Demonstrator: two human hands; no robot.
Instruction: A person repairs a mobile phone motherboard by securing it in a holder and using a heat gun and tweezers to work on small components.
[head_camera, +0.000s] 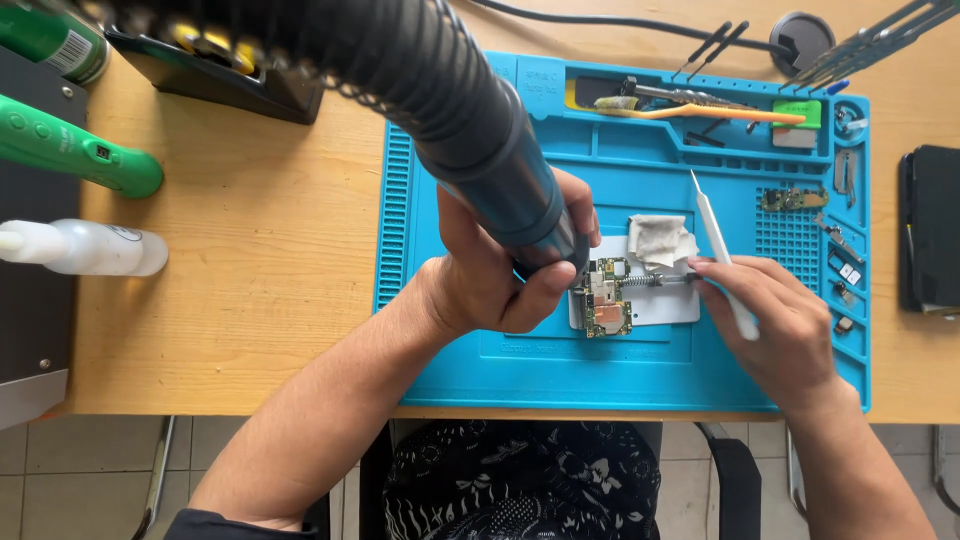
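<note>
Where the bright blue silicone work mat (480, 370) lies on the pale wooden desk (260, 260), everything below is placed against that mat.

Board: small green circuit board (606, 300) with metal shields and a copper patch, on a white rectangular holder plate (660, 305) at mat centre; a spring clamp bears on its right edge.

Left hand: left hand (495, 275) wrapped tight round the grey-blue barrel of a hot-air tool (500, 180), nozzle end down just over the board's upper left.

Hose: black ribbed hose of that tool climbs off the mat's top left corner toward the camera, covering much of that corner.

Right hand: right hand (785, 320) closed, pinching a thin white-handled pick (722, 250); fingertips just right of the board, handle slanting up over the mat.

Wipe: crumpled white tissue (660, 240) just above the holder plate.

Open room: bare mat along the near edge below the board and down the left ribbed strip; desk left of the mat bare for a wide stretch.

Crowded edges: top trays hold an orange-handled tool (700, 110) and small parts; right-edge pockets hold screws and bits.

Beyond mat, left: green-handled tool (70, 145), white squeeze bottle (85, 247).

Beyond mat, right: black case (930, 230) near the desk's edge.
</note>
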